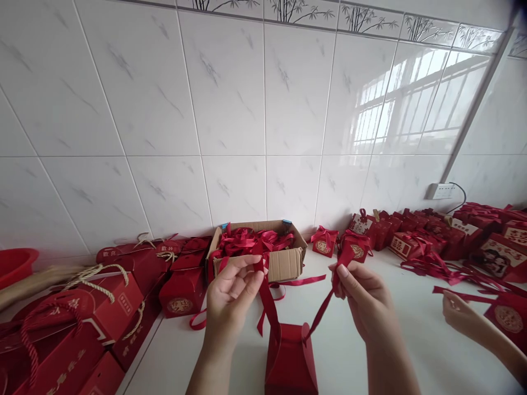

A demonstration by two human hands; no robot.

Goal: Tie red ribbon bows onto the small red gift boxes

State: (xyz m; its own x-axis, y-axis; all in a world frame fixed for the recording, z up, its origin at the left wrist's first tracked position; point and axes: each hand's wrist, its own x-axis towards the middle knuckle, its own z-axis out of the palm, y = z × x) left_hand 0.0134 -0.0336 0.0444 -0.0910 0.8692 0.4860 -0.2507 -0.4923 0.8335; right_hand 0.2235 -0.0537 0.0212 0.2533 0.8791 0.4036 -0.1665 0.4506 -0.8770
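Note:
A small red gift box (291, 359) stands on the white table in front of me, its curved top flaps threaded with a red ribbon (268, 302). My left hand (236, 293) pinches one end of that ribbon above the box. The other end is held between thumb and fingers of my right hand (362, 296), to the right and at about the same height. Both ribbon lengths run down from my hands to the box top, spread in a V. Just behind my left hand is an open cardboard box (284, 265) of loose red ribbons (247, 241).
Red boxes with rope handles (111, 302) crowd the left, beside a red basin (16, 266). Bow-tied red boxes (325, 241) line the tiled wall at the back right. Another person's hand (461, 312) holds a ribbon near a red box (510, 318) at the right edge.

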